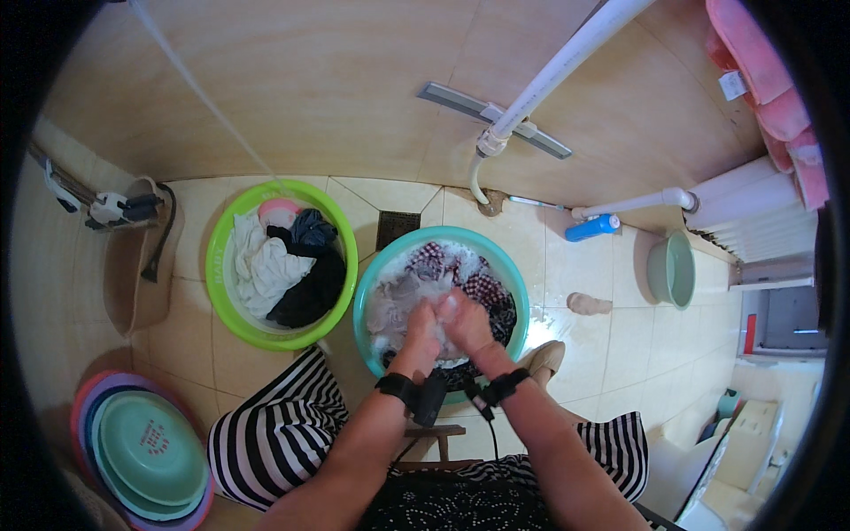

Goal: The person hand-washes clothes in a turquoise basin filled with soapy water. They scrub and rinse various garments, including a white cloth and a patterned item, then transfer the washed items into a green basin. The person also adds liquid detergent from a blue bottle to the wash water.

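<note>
In front of me a turquoise plastic basin [364, 312] holds sudsy wet clothes: a dark red and white checked cloth [487, 290], a pale greyish cloth [392, 312] and a dark patterned cloth [508, 318]. Both hands are close together over the basin's middle, closed on wet, foamy pale cloth. My left hand [423, 330] is on the left of it and my right hand [465, 322] on the right, with foam on its fingers. Foam partly hides the cloth between them. Black straps with small devices circle both wrists.
At the left stands a lime green basin [214, 265] with white and black clothes. Stacked basins [153, 448] lie lower left, beside a brown bin [119, 285]. A floor drain [398, 229], a white pipe [551, 73], a blue bottle [590, 228] and a pale green bucket [680, 272] are farther off.
</note>
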The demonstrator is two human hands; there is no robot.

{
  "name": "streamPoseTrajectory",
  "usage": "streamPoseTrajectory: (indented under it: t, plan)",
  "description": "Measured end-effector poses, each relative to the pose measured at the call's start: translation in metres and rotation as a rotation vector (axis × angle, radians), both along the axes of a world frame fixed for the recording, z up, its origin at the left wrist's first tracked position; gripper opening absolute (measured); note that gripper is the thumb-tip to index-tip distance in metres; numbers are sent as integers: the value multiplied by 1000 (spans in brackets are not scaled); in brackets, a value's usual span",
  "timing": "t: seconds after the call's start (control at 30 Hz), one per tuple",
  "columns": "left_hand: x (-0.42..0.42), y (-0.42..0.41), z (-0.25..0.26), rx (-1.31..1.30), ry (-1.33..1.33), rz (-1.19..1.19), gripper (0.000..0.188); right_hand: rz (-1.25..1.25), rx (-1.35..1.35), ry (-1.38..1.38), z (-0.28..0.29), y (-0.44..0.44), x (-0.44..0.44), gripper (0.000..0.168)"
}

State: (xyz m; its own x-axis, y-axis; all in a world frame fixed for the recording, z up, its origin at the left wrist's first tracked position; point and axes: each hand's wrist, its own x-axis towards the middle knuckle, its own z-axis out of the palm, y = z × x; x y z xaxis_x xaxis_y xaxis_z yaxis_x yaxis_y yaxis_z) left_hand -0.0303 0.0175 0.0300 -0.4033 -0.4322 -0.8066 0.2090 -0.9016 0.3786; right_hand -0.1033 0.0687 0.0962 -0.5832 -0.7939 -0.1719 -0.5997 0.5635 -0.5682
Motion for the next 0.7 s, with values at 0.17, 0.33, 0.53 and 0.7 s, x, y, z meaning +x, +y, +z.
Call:
streamPoseTrajectory:
  t: [0.17,0.33,0.53,0.7]
  plan:
    - [2,-17,-4,-194,32,-60,37,-204,137,-68,-31,4,-41,33]
    - [23,-35,-14,-610,-406,-96,47,-201,-170,76,-43,1,-20,35]
    - [37,-31,-30,-584,-479,-489,45,59,342,-151,-91,3,-25,42]
    - [26,-39,-9,-188,-250,-22,45,-217,105,-499,-69,-13,-36,39]
